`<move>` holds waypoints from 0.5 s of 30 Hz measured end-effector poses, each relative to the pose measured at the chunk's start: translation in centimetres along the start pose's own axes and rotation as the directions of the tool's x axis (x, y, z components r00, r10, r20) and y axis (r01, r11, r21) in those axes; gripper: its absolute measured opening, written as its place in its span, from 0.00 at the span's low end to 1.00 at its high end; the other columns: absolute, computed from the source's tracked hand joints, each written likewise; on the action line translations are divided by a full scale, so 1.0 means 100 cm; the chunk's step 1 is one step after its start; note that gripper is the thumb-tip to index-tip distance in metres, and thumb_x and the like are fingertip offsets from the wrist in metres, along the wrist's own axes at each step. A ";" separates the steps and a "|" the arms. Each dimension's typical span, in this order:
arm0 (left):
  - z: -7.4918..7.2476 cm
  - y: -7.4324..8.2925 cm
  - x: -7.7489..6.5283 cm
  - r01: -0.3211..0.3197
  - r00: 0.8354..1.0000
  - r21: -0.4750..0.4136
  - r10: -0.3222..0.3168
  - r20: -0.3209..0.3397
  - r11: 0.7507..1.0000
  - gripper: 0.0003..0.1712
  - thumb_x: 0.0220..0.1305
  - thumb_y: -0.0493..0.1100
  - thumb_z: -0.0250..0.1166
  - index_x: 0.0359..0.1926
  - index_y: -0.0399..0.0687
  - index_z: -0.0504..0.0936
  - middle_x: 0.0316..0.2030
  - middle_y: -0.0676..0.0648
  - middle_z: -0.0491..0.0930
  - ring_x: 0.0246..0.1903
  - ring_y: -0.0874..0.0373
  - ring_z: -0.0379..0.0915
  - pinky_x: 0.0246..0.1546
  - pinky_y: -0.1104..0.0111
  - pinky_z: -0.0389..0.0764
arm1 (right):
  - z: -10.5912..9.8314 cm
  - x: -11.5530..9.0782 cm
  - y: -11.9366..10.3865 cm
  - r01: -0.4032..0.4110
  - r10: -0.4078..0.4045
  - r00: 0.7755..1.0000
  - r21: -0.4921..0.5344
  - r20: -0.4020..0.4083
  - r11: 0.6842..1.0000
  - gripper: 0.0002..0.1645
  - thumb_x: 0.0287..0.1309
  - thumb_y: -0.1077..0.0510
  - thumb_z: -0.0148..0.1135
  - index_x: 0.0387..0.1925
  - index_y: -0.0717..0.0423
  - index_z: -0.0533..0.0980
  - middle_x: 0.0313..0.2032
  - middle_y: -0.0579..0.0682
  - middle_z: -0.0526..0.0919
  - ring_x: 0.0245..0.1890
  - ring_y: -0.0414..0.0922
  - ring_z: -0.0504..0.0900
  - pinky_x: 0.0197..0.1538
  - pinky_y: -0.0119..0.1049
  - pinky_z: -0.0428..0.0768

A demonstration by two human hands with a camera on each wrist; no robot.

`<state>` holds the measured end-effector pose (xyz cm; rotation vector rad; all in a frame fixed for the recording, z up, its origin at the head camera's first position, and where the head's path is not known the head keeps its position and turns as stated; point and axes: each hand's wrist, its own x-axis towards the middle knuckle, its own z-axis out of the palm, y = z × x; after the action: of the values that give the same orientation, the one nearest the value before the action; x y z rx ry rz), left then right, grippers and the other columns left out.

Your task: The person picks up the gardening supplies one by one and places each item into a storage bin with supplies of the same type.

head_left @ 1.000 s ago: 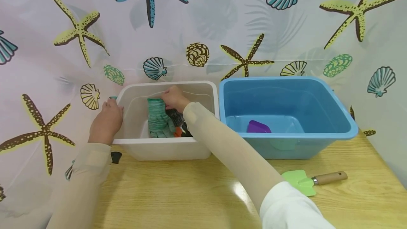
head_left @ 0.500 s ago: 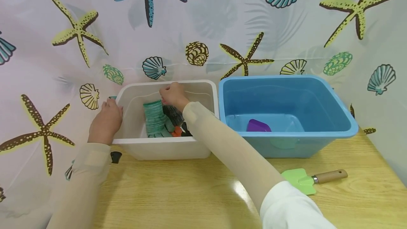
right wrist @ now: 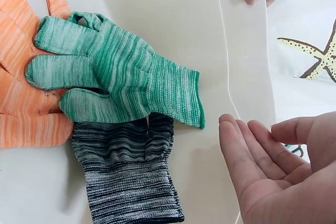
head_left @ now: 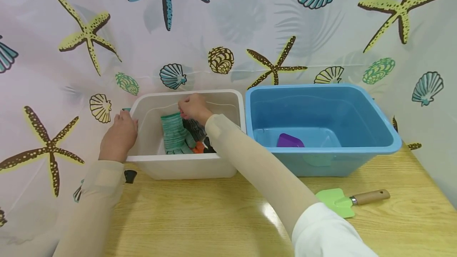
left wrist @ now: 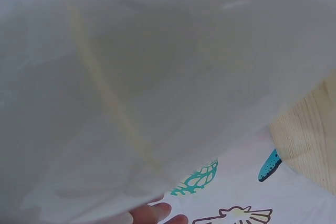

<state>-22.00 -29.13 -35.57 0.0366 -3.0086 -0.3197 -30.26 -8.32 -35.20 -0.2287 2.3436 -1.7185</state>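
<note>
My left hand (head_left: 119,136) grips the left rim of a white plastic tub (head_left: 185,169); the right wrist view shows its thumb on the inner side and fingers outside. Over the tub hovers my right hand (head_left: 194,108), fingers loosely bent and holding nothing. A green knitted glove (right wrist: 126,77) lies inside, its cuff pointing toward the right hand but apart from it. Under it are a black-and-white knitted glove (right wrist: 128,182) and an orange glove (right wrist: 31,98). The left wrist view is mostly filled by the tub's pale wall (left wrist: 184,77).
To the right stands a blue tub (head_left: 321,150) with a purple plastic piece (head_left: 290,141) inside. A green trowel (head_left: 339,203) with a wooden handle lies on the wooden table (head_left: 200,217) before it. A small black object (head_left: 130,176) is beside my left forearm.
The green glove has slid slightly left and its cuff stands apart from my right hand. That hand has risen a little, up and left. My left hand stays on the rim.
</note>
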 end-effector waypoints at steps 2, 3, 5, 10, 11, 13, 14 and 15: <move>0.000 -0.001 0.001 -0.004 1.000 -0.001 0.004 -0.003 1.000 0.29 0.73 0.41 0.40 0.60 0.15 0.50 0.46 0.19 0.63 0.37 0.29 0.71 0.36 0.39 0.73 | 0.000 0.000 -0.001 0.001 -0.001 1.000 0.007 0.004 1.000 0.17 0.63 0.60 0.50 0.28 0.70 0.80 0.33 0.65 0.83 0.36 0.57 0.83 0.33 0.35 0.82; 0.000 -0.001 0.001 -0.006 1.000 -0.001 0.006 -0.003 1.000 0.29 0.73 0.41 0.40 0.60 0.15 0.49 0.48 0.18 0.63 0.39 0.28 0.71 0.37 0.39 0.73 | 0.000 0.000 -0.001 0.003 -0.003 1.000 0.014 0.006 1.000 0.17 0.63 0.61 0.50 0.30 0.71 0.79 0.34 0.65 0.83 0.36 0.57 0.83 0.33 0.36 0.82; 0.001 -0.002 0.002 -0.006 1.000 -0.004 0.006 0.003 1.000 0.30 0.73 0.42 0.40 0.60 0.15 0.49 0.50 0.17 0.61 0.40 0.27 0.70 0.37 0.39 0.73 | 0.000 0.000 -0.001 0.009 -0.009 1.000 0.036 0.003 0.999 0.17 0.63 0.61 0.50 0.30 0.73 0.79 0.35 0.66 0.82 0.36 0.58 0.83 0.35 0.39 0.82; 0.003 -0.004 0.004 0.011 0.999 -0.021 -0.010 0.038 1.000 0.31 0.74 0.43 0.38 0.62 0.16 0.47 0.51 0.18 0.60 0.41 0.27 0.70 0.39 0.38 0.72 | 0.002 0.003 0.000 0.049 -0.047 0.999 0.076 -0.026 0.996 0.17 0.63 0.60 0.51 0.33 0.73 0.79 0.31 0.61 0.83 0.29 0.50 0.83 0.35 0.36 0.82; 0.003 -0.005 0.004 0.009 0.999 -0.022 -0.008 0.037 1.000 0.31 0.74 0.43 0.38 0.61 0.16 0.47 0.50 0.18 0.60 0.40 0.28 0.70 0.38 0.39 0.72 | 0.002 0.004 0.000 0.068 -0.065 0.997 0.082 -0.037 0.994 0.17 0.63 0.60 0.51 0.33 0.72 0.80 0.30 0.60 0.83 0.29 0.49 0.83 0.34 0.34 0.82; 0.003 -0.005 0.003 0.006 0.999 -0.027 -0.005 0.033 1.000 0.29 0.74 0.43 0.38 0.60 0.16 0.49 0.44 0.21 0.63 0.36 0.32 0.71 0.36 0.41 0.74 | 0.002 0.005 -0.002 0.126 -0.121 0.991 0.084 -0.066 0.989 0.17 0.64 0.59 0.51 0.33 0.70 0.80 0.29 0.56 0.84 0.30 0.48 0.83 0.33 0.30 0.81; 0.003 -0.005 0.003 0.003 1.000 -0.030 -0.002 0.028 1.000 0.28 0.74 0.43 0.38 0.59 0.16 0.50 0.41 0.23 0.64 0.34 0.34 0.71 0.34 0.42 0.75 | 0.001 0.005 -0.003 0.158 -0.152 0.985 0.069 -0.085 0.985 0.17 0.64 0.58 0.51 0.32 0.68 0.81 0.28 0.54 0.84 0.32 0.48 0.83 0.33 0.29 0.80; 0.002 -0.004 0.003 0.001 1.000 -0.032 0.000 0.023 1.000 0.28 0.73 0.43 0.38 0.58 0.17 0.51 0.39 0.25 0.64 0.32 0.35 0.70 0.32 0.43 0.75 | -0.001 0.004 -0.005 0.187 -0.180 0.978 0.057 -0.104 0.981 0.17 0.64 0.57 0.51 0.31 0.66 0.81 0.28 0.54 0.84 0.31 0.46 0.83 0.32 0.26 0.79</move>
<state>-22.31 -29.52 -35.84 0.0310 -3.0259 -0.3701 -30.71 -8.49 -34.69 -0.3670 2.3952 -1.9313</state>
